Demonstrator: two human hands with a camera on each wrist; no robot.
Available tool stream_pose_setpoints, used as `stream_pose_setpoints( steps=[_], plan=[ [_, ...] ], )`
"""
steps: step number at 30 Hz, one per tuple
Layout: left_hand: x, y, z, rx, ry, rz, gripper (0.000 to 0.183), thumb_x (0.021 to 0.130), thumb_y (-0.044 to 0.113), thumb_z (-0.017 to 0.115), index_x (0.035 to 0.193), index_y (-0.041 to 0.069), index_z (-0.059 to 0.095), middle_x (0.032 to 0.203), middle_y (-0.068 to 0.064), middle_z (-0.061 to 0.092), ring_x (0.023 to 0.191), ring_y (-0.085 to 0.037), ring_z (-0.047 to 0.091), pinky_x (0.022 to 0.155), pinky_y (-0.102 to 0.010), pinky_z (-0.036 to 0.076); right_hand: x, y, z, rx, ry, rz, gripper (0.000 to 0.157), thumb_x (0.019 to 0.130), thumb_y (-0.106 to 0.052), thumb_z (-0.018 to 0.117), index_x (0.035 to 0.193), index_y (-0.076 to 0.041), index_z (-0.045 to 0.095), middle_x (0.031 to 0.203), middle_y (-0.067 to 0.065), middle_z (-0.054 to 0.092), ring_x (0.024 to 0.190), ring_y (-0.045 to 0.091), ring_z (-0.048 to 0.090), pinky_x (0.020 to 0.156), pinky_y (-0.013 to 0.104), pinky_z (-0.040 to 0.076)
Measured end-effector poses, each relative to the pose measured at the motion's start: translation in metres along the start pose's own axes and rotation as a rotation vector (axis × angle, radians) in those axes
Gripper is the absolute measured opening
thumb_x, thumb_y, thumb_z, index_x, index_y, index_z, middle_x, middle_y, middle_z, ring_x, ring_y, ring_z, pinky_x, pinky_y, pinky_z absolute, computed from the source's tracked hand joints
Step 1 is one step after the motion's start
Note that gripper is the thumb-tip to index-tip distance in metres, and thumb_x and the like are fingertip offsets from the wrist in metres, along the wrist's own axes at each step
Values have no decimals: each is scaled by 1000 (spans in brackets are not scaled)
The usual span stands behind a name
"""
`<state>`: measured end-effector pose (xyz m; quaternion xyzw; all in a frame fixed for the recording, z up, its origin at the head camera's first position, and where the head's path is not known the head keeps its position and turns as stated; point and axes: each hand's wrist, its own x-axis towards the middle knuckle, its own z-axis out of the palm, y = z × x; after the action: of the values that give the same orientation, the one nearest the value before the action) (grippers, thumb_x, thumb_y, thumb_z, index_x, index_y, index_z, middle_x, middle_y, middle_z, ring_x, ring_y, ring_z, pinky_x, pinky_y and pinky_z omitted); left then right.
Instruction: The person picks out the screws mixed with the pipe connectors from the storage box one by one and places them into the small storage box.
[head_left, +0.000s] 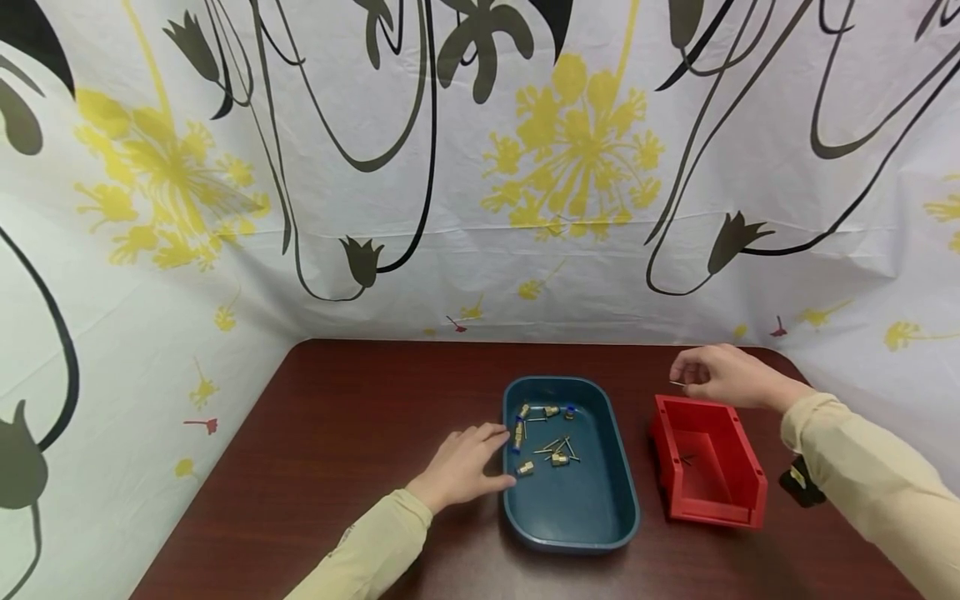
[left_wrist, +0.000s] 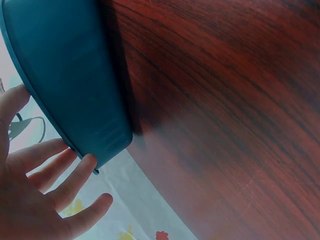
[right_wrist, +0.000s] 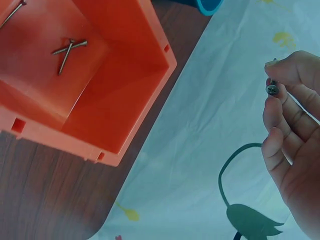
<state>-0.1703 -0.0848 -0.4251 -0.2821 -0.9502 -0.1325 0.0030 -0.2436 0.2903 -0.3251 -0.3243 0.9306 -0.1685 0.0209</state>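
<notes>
My right hand (head_left: 723, 375) pinches a screw (right_wrist: 272, 90) between thumb and fingers, above the back end of a red bin (head_left: 712, 508). The cross-slot head of that screw shows in the right wrist view. Inside the bin lie several loose screws (right_wrist: 70, 47), two of them crossed. My left hand (head_left: 463, 467) touches the left rim of a blue tray (head_left: 585, 512), its fingers spread and loosely extended. In the tray are several brass fittings (head_left: 559, 459), some with blue parts, and several screws (head_left: 551, 447).
The tray and bin stand side by side on a dark wood table (head_left: 330, 467). A patterned white cloth (head_left: 465, 200) hangs behind the table and along its left. By the right sleeve is a black object (head_left: 801, 483) with a yellowish patch.
</notes>
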Motion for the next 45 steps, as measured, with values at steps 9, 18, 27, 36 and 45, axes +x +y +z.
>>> stream_pose_setpoints(
  steps=[9,18,27,36,45],
  plan=[
    [0,-1,1,2,7,8,65,77,48,61,127,8,49,125,-5,46,109,-20,45,86,-41,37,-12,10,2,10,-19,29,19,74,-1,64,83,-17,59,67,-10,49,58,5,45,54,25,40],
    [0,-1,1,5,4,8,65,77,49,61,127,9,49,125,-4,46,109,-19,45,86,-41,37,-20,23,13,29,-31,29,19,73,1,61,82,-16,58,68,-10,49,60,5,45,53,24,40],
    [0,0,0,7,-3,-6,64,77,49,61,127,11,49,125,-4,46,110,-19,45,87,-40,37,-26,30,21,49,-53,78,17,73,0,62,85,-12,60,72,-7,51,64,6,46,54,25,40],
    [-1,-1,1,3,4,-1,64,77,48,61,127,10,48,125,-4,46,110,-19,45,87,-40,36,-25,28,23,49,-47,75,14,74,-4,64,85,-13,61,72,-9,51,65,7,46,55,25,41],
    [-1,-1,1,2,8,5,65,77,48,61,127,9,48,126,-4,46,111,-19,45,87,-41,36,-20,24,16,52,-41,48,13,76,-6,65,85,-13,60,70,-9,51,62,5,47,54,25,41]
  ],
)
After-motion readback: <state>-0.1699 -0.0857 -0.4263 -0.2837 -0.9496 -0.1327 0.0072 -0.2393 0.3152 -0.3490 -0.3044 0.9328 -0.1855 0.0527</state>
